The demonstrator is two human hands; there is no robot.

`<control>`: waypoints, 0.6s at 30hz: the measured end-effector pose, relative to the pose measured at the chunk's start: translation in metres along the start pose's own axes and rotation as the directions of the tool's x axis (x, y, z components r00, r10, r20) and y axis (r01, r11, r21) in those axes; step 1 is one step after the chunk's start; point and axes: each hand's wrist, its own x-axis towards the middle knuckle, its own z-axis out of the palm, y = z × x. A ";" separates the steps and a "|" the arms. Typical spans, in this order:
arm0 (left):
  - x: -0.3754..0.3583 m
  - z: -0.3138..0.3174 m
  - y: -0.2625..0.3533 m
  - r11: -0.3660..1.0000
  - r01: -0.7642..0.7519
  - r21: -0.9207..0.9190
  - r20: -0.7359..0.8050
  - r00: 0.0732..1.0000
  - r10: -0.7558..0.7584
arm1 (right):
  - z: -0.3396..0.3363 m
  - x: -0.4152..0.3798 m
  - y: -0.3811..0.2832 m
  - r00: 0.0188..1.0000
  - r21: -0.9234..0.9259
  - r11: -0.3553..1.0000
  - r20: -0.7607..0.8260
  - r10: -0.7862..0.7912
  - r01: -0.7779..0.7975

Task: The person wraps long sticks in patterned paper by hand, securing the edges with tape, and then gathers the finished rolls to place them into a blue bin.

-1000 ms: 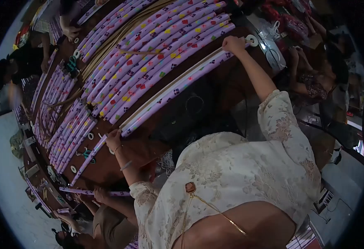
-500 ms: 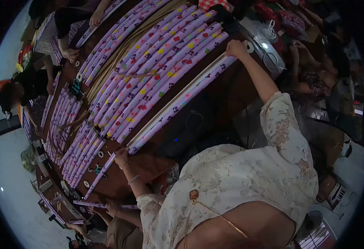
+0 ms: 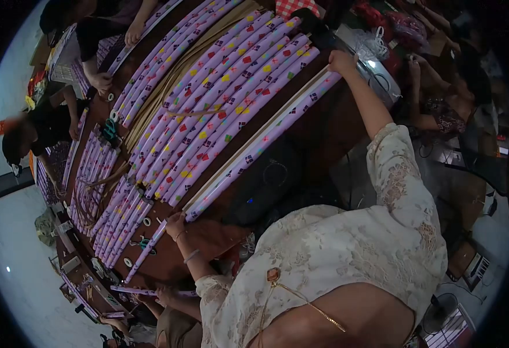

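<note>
A long purple patterned roll lies diagonally across the near part of the dark red table, with a pale strip along its upper edge. At its upper right end my right hand is closed round the roll. My left hand, with a bracelet at the wrist, is closed at the lower left end of the same roll. Just beyond it lies a wide row of similar purple rolls. A thinner purple roll extends down and left from beside my left hand.
Green-handled scissors and white tape rolls lie left of my left hand. More purple rolls are farther left. Co-workers' hands are at the far side, another person's arm below. A clear plastic bag is upper right.
The view has shifted slightly, so most things appear a little lower and to the right. Both my hands keep their hold on the long roll.
</note>
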 end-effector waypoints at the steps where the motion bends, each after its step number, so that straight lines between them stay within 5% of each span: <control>1: 0.001 0.000 -0.001 1.000 0.000 -0.001 -0.002 1.000 0.000 | 0.002 -0.001 0.001 0.997 0.035 0.999 -0.075 0.025 -0.022; 9: 0.007 0.008 -0.016 0.996 0.015 -0.084 -0.032 0.999 -0.017 | 0.011 -0.020 0.011 0.965 0.217 0.975 -0.260 0.017 0.041; 12: 0.002 0.005 -0.001 0.997 0.030 0.065 -0.057 0.998 -0.026 | 0.008 -0.050 0.001 0.829 0.370 0.879 -0.557 -0.048 0.300; 14: 0.011 0.015 -0.015 0.997 0.016 0.081 -0.064 0.998 -0.011 | 0.009 -0.067 -0.008 0.731 0.321 0.789 -0.644 -0.224 0.524; 18: 0.011 0.024 -0.015 0.995 0.062 0.075 -0.167 0.985 -0.049 | 0.015 -0.110 -0.032 0.609 0.106 0.604 -0.257 -0.751 0.790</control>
